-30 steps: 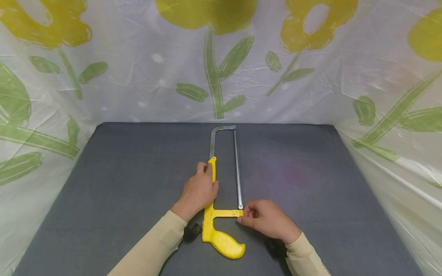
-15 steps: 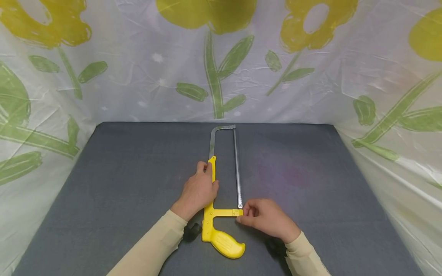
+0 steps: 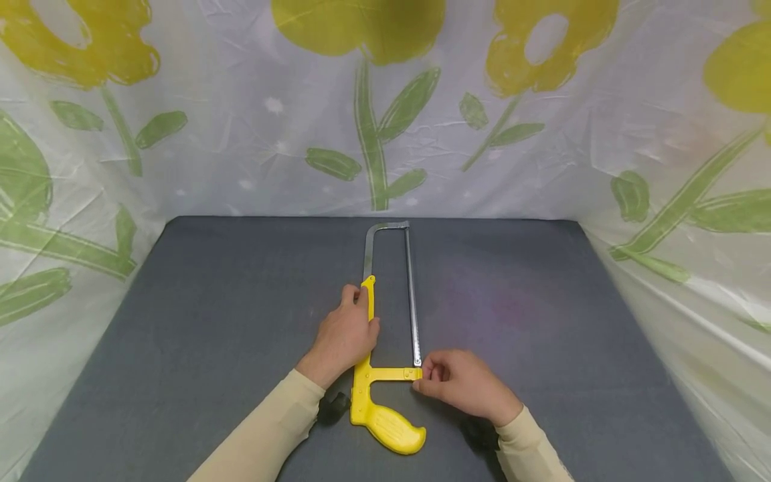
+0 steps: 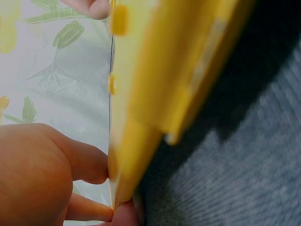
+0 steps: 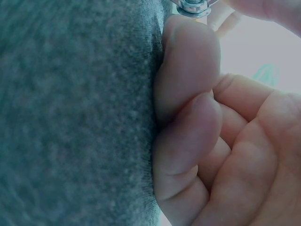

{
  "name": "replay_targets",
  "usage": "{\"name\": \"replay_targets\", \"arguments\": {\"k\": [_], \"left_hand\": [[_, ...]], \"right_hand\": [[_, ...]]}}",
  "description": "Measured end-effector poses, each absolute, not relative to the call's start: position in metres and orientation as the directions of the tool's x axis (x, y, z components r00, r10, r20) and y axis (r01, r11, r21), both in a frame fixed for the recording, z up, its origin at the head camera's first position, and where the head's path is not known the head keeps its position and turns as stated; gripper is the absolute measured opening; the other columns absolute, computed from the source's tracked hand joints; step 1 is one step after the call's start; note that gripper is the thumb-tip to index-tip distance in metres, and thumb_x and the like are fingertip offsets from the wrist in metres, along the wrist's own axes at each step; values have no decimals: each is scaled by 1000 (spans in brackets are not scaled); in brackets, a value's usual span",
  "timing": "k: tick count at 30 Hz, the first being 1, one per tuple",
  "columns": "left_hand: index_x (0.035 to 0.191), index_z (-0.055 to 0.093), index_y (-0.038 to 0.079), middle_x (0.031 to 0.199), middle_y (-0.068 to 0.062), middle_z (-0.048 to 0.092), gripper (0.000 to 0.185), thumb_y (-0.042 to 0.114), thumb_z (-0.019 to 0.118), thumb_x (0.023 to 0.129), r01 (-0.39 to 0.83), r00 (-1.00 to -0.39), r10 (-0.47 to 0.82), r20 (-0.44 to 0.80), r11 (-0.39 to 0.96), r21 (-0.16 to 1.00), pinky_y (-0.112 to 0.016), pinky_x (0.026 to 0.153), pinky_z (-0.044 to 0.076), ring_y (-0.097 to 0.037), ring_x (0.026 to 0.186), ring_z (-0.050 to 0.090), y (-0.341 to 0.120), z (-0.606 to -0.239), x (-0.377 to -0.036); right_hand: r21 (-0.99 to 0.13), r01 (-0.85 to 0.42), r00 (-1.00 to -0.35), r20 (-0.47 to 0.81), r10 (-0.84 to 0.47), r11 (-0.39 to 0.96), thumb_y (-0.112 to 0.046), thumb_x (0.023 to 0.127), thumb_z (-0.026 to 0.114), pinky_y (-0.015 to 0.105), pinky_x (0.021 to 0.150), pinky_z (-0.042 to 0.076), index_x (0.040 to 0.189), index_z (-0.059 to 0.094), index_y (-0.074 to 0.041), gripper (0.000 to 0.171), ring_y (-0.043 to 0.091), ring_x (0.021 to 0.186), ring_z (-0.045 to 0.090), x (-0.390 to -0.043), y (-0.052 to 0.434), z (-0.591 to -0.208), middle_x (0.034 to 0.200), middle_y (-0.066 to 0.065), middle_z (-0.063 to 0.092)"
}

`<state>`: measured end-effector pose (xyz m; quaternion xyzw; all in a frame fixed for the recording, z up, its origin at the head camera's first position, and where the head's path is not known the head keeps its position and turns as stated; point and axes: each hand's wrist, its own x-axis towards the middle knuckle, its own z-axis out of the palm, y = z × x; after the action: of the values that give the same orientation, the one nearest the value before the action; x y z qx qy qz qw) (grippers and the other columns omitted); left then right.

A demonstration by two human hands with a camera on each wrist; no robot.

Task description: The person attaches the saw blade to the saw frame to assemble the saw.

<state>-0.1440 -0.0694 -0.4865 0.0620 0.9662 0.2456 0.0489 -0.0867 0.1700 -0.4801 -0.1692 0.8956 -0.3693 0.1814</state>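
A hacksaw (image 3: 394,428) with a yellow handle and a silver front frame lies flat on the dark cloth, its blade (image 3: 412,301) on the right side. My left hand (image 3: 346,335) grips the yellow back of the frame, thumb on the inner side. In the left wrist view, fingers (image 4: 91,162) touch the yellow frame's edge. At the near end of the blade, my right hand (image 3: 466,385) has its fingers curled, with thumb and forefinger at the tip of the yellow crosspiece. The right wrist view shows a small shiny metal fitting (image 5: 193,7) between them, partly cut off.
Dark grey cloth (image 3: 241,288) covers the table around the saw. Behind and along both sides hangs a white curtain (image 3: 241,134) with yellow flowers and green leaves. A black object (image 3: 334,407) shows beneath the left wrist.
The head view has shifted very slightly. Both hands keep their places on the hacksaw, and the saw lies as before.
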Motion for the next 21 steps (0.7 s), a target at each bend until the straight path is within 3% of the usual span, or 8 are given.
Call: {"name": "replay_targets", "arguments": {"k": [21], "left_hand": [[165, 40, -1, 152, -17, 44, 70, 26, 68, 107, 95, -988, 141, -60, 871, 483, -28, 47, 41, -17, 47, 49, -70, -487, -144]], "right_hand": [[-740, -165, -855, -222, -469, 652, -31, 94, 81, 22, 57, 39, 84, 70, -22, 18, 1, 57, 48, -87, 172, -475, 68, -12, 58]]}}
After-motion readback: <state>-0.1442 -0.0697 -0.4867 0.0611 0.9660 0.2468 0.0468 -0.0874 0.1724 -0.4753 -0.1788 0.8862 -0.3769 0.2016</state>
